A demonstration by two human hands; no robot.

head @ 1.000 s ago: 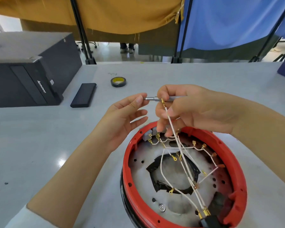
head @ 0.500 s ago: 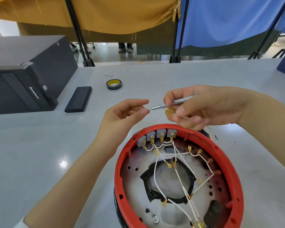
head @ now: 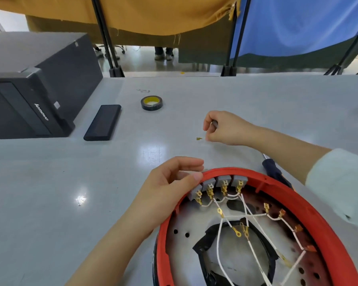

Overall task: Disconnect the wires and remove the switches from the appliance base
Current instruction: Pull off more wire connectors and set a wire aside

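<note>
head view shows the table (head: 50, 182) carrying the red-rimmed appliance base (head: 329, 234) at the near right, its four grey switches (head: 223, 181) seated under the far rim with white wires (head: 221, 236) plugged in. next it seems wise to brace the rim and pull each brass connector straight off. left hand (head: 170, 182) rests loosely curled on the rim, thumb touching the leftmost switch. right hand (head: 225, 127), farther out, grips a slim grey tool beside a loose brass terminal (head: 199, 138).
</note>
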